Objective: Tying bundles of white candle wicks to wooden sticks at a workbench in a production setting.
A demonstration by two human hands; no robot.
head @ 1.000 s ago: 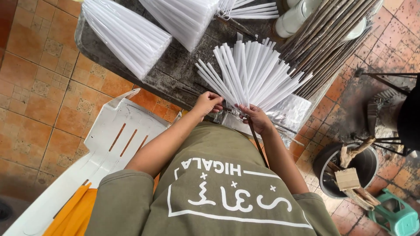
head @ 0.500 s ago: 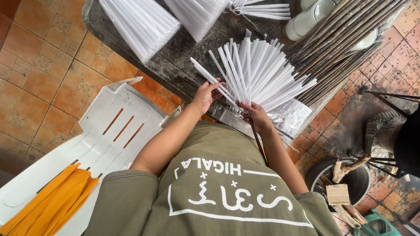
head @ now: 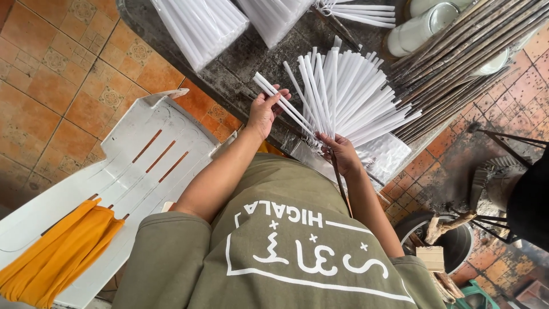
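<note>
My right hand (head: 342, 153) is shut on the base of a fan of long white paper tubes (head: 343, 97) that spreads out over the dark worktable (head: 251, 57). A thin dark stick (head: 339, 182) runs down from the same fist towards my olive shirt. At the fan's left edge, my left hand (head: 266, 111) has its fingers and thumb on the outermost tubes, pulling them apart from the rest.
Two more bundles of white tubes (head: 200, 26) lie at the table's far side, beside long dark sticks (head: 457, 57) and white cylinders (head: 417, 28). A white plastic chair (head: 143, 166) with orange cloth (head: 57, 252) stands at left. A black bucket with wood pieces (head: 452, 234) sits at right.
My left hand has moved from the base of the fan up to its left edge, and the tubes have spread wider. My right hand keeps its hold on the base.
</note>
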